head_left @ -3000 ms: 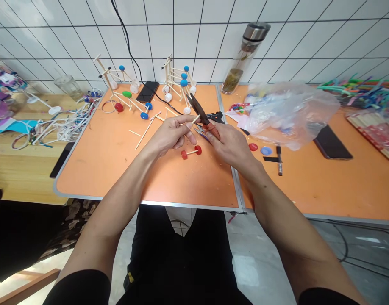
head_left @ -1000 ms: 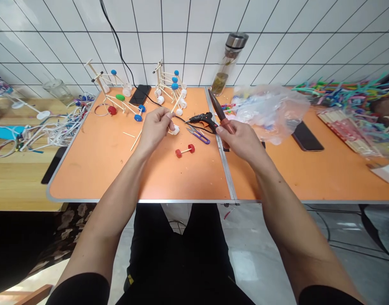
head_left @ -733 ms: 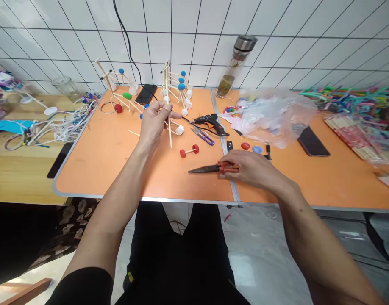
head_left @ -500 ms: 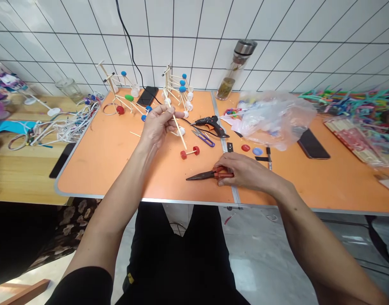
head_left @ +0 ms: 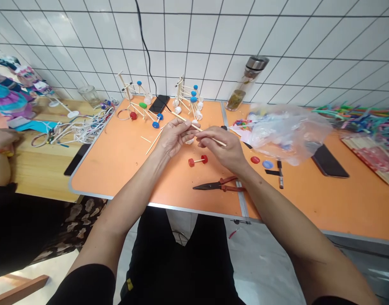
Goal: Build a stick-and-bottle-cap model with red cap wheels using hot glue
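Both my hands are closed on one thin wooden stick [head_left: 182, 118], held at a slant above the orange table [head_left: 112, 169]. My left hand [head_left: 175, 136] pinches it near the middle. My right hand [head_left: 222, 146] grips it farther toward its lower right end. Below the hands, a short stick with a red cap at each end, like a small axle with wheels [head_left: 199, 160], lies on the table. Needle-nose pliers [head_left: 218, 185] with red handles rest near the front edge, their jaws pointing left. The glue gun and snips are mostly hidden behind my right hand.
Two stick frames with coloured caps, a left one [head_left: 143, 105] and a right one [head_left: 186, 98], stand at the back. A glass bottle [head_left: 242, 87], a plastic bag [head_left: 286, 131] and a phone [head_left: 330, 161] are rightward. At far left is another person's hand [head_left: 4, 139].
My right hand has let go of the pliers and moved up to take hold of the stick. The stick has turned to a flatter slant. The view has shifted slightly.
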`<state>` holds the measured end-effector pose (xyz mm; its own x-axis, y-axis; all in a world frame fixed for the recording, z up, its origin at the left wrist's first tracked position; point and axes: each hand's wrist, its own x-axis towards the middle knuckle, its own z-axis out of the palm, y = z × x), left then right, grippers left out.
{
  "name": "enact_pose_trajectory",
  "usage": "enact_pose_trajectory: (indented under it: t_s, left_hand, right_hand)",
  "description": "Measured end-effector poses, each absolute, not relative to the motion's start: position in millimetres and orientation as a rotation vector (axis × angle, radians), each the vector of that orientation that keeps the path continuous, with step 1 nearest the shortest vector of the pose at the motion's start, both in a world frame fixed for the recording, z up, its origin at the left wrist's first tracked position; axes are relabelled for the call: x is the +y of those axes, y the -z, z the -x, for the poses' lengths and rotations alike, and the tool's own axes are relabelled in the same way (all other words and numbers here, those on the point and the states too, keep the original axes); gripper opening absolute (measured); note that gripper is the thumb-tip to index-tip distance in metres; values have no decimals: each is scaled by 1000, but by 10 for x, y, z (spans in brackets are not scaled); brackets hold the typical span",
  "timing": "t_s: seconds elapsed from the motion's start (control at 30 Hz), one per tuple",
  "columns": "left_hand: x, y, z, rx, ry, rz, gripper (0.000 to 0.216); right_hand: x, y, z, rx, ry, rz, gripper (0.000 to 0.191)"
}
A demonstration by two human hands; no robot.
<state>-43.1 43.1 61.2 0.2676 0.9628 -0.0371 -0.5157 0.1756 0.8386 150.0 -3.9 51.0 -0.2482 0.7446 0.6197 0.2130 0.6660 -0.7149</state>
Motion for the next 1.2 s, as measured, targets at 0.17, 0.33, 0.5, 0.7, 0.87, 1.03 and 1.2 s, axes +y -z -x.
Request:
enact_pose_trajectory:
  t_s: [0.17,0.33,0.5,0.7,0.87,1.03,1.2]
  left_hand:
    - [504,-635,492,794,-1316,-815,42]
    - [584,-603,561,891,-1409,-827,39]
    - [547,-588,546,937,-1298,-989,37]
    - [455,-568,471,882,-1083,-1206,33]
    - [405,-533,423,871,-1010,-1311,33]
    - [432,-548,444,896,-1014,-1283,36]
    - [597,-663,661,1069,-1370,-1068,33]
  right_hand:
    - [125,-471,-1570,-1347,-1090,728,38]
    - [157,-465,-1638,-1116,-1241,751,50]
    - [203,-460,-1744,-937,-1266,745,38]
    - [266,-378,-1834,-895,-1171,812,39]
    - [244,-277,-1767,-1059,-1066,887,43]
    - [242,-230,-1751,-1166,-962,939,54]
    - [258,-240,-1817,-1143,-847,967,57]
